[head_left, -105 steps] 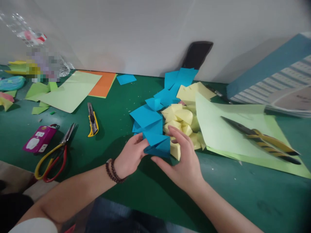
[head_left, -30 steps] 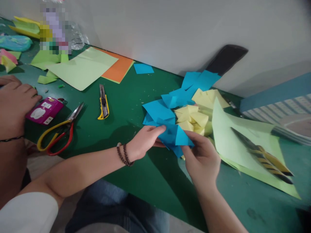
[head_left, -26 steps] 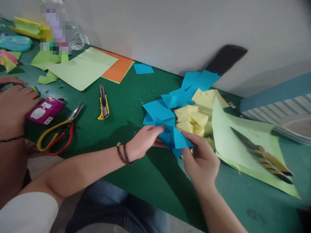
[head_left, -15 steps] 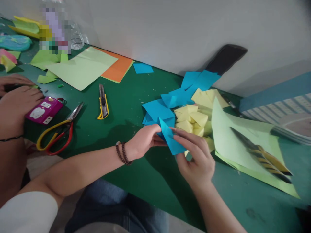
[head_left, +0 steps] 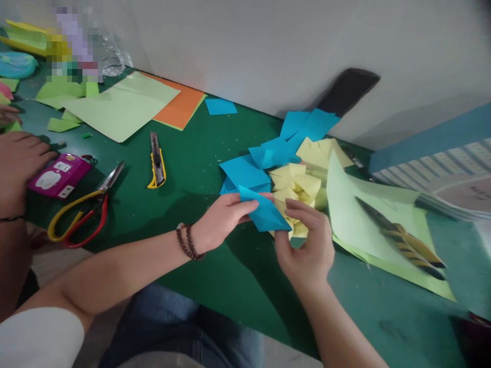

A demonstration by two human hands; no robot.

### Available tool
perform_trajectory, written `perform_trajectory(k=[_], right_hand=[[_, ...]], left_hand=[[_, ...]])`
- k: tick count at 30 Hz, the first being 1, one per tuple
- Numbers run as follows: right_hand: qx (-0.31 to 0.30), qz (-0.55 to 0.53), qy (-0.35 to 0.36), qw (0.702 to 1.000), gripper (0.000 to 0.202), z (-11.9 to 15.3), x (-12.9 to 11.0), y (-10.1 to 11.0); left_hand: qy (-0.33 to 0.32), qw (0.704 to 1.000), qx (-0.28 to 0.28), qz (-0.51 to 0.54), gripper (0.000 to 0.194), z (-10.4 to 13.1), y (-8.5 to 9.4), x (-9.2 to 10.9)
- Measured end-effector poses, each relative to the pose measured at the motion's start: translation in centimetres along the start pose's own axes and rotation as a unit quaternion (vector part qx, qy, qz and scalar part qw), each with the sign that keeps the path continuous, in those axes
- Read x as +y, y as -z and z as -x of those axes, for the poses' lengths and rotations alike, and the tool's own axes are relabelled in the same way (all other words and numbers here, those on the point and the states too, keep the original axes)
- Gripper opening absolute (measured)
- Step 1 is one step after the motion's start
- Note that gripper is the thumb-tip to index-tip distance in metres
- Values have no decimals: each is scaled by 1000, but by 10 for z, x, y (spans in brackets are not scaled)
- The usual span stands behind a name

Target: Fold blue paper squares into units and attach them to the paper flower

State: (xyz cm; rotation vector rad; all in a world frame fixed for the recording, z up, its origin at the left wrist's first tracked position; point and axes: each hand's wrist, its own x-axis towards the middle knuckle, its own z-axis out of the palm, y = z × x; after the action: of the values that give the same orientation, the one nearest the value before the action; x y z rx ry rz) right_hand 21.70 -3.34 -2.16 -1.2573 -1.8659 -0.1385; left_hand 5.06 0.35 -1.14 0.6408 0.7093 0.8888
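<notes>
A folded piece of blue paper (head_left: 264,212) is pinched in my left hand (head_left: 220,217), the thumb lying on its upper left part. My right hand (head_left: 309,235) is at the paper's lower right corner, its fingers apart and its thumb close to that corner; whether it touches cannot be made out. Behind my hands lie more blue paper pieces (head_left: 245,173), some overlapping. Folded pale yellow paper pieces (head_left: 293,179) are heaped just beyond my right fingers and partly hidden by them.
On the green table (head_left: 184,179) lie a yellow box cutter (head_left: 157,161), scissors (head_left: 103,190) with red and yellow handles, and a purple box (head_left: 59,176) by another person's hand (head_left: 23,153). Black-and-yellow scissors (head_left: 399,237) rest on light green sheets (head_left: 349,204) at right. A wall stands behind.
My right fingers have come off the blue paper and spread apart. The paper has turned flatter, showing its broad face, with my left thumb now on top. The view has shifted slightly.
</notes>
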Motion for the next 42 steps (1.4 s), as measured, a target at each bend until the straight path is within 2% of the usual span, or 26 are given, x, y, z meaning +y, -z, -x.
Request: perform_trajectory(k=[5, 11, 14, 20, 26, 34, 42], right_hand=[[10, 3, 25, 1000, 28, 1, 2, 1], [22, 1, 31, 999, 23, 1, 4, 0], [11, -4, 44, 999, 21, -1, 3, 0], [-6, -23, 58, 998, 27, -3, 0, -1], [-4, -35, 61, 998, 27, -2, -2, -2], [-14, -28, 48, 998, 27, -1, -4, -1], [-6, -19, 33, 999, 29, -2, -3, -2]], left_hand=[[-19, 999, -4, -43, 24, 1, -1, 1], [-42, 983, 56, -170, 20, 6, -1, 4], [-62, 985, 70, -146, 16, 4, -1, 3], [-79, 987, 90, -110, 19, 0, -1, -5], [-122, 978, 80, -149, 11, 3, 1, -4], [-148, 960, 88, -219, 9, 5, 0, -3], [-110, 963, 79, -231, 15, 7, 0, -2]])
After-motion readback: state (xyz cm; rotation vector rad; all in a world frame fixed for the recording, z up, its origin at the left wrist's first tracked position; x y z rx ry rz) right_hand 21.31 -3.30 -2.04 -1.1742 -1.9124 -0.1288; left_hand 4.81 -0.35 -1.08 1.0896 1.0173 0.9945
